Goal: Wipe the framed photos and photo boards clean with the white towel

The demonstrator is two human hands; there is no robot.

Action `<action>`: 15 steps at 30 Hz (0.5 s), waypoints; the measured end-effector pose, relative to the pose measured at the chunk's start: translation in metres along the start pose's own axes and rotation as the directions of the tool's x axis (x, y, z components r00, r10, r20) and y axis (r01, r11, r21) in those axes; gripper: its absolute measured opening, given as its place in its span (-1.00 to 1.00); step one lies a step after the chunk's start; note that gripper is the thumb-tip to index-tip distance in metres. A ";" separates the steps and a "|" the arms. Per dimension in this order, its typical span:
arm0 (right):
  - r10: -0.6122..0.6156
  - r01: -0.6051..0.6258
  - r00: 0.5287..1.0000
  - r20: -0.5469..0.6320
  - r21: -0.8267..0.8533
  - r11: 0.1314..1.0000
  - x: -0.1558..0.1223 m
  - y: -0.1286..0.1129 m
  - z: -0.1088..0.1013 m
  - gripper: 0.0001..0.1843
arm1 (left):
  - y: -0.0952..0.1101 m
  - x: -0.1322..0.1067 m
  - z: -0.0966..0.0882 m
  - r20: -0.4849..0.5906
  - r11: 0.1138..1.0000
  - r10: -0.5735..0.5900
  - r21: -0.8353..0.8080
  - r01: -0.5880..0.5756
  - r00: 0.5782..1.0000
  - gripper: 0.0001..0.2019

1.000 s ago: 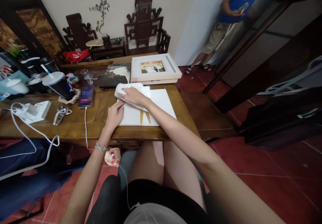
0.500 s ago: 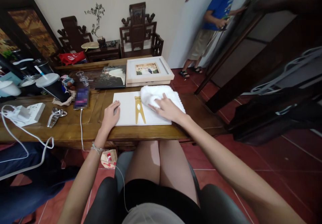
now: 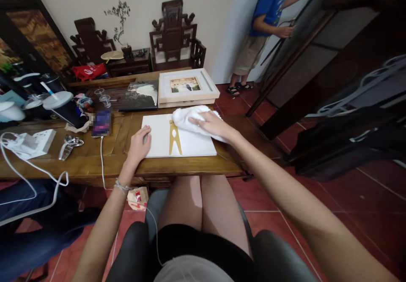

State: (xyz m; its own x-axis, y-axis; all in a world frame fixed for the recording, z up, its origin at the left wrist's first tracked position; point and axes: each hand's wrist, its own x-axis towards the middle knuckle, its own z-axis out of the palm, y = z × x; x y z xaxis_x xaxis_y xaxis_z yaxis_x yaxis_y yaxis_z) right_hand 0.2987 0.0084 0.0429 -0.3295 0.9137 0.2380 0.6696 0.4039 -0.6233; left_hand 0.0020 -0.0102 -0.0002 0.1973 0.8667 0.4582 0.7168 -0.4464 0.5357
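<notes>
A white rectangular board (image 3: pixel 198 146) lies on the wooden table, with a gold shape (image 3: pixel 174 140) on its face that has two pointed legs and an oval opening. My left hand (image 3: pixel 140 142) rests on the board's left edge, its fingers stretched out and holding nothing. Over the board's upper right part, my right hand (image 3: pixel 212 124) grips a bunched white towel (image 3: pixel 184 117). The towel touches the top of the gold shape and hides the board's far right corner.
Behind the board are a framed photo (image 3: pixel 165 84) and a dark picture panel (image 3: pixel 135 100). Leftward lie a phone (image 3: pixel 102 123) on a cable, a clear hair claw (image 3: pixel 70 146), a power strip (image 3: pixel 44 142) and a lidded cup (image 3: pixel 65 106). A person in a blue shirt (image 3: pixel 268 7) stands beyond.
My right hand has lifted and gathered the towel, baring the board's lower right corner. My left hand stays in place. The person at the back has reached an arm up to the right.
</notes>
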 end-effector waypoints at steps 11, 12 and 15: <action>-0.042 0.043 0.999 0.011 -0.062 0.997 -0.015 -0.011 0.004 -0.67 | 0.001 -0.001 0.000 -0.015 1.000 0.012 0.021 -0.011 1.000 -0.71; -0.052 0.054 0.998 0.037 -0.061 0.997 -0.033 -0.018 0.002 -0.65 | 0.002 -0.001 0.000 -0.017 1.000 0.015 0.023 -0.015 1.000 -0.71; -0.059 0.066 0.991 0.121 -0.057 0.996 -0.084 -0.036 -0.006 -0.63 | 0.002 -0.001 0.000 -0.015 0.999 0.022 0.027 -0.021 1.000 -0.71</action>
State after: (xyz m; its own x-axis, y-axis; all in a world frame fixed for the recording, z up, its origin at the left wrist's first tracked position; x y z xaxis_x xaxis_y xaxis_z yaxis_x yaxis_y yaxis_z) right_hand 0.3066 -0.0828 0.0497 -0.4468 0.8759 0.1824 0.6830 0.4656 -0.5628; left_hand 0.0037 -0.0119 0.0003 0.2026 0.8532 0.4806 0.7300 -0.4587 0.5067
